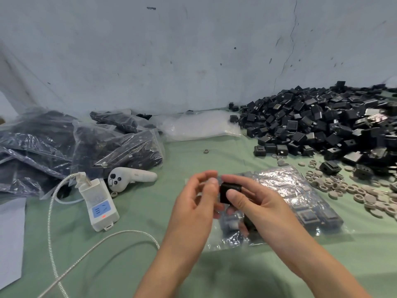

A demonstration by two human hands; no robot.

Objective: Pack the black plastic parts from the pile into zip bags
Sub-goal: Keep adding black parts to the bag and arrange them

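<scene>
**Right hand holds one part over bag**

Right hand [257,208] grips a black part [229,191], with the thumb clamped on its near face and the fingers curled behind it. The part sits in the air just above the open end of a zip bag [300,203], between both hands.

Left hand [193,209] is just left of the part with its fingers loosely curled and the thumb tip next to the part. It may be pinching the bag's clear edge, but blur means I cannot tell.

The bag lies flat on the green cloth [150,244], partly filled with black parts, its near end under the hands.

The pile [322,125] of loose black parts is far right against the wall [193,50], well apart from the hands. Grey rings and discs [354,190] are scattered in front of the pile, right of the bag.

Filled bags [86,143] are heaped far left. A stack of empty clear bags [199,125] lies between that heap and the pile.

A white controller [129,177] lies by the filled bags. A white socket box [98,203] has a red light, and a braided cable [64,254] loops toward the near edge.
</scene>
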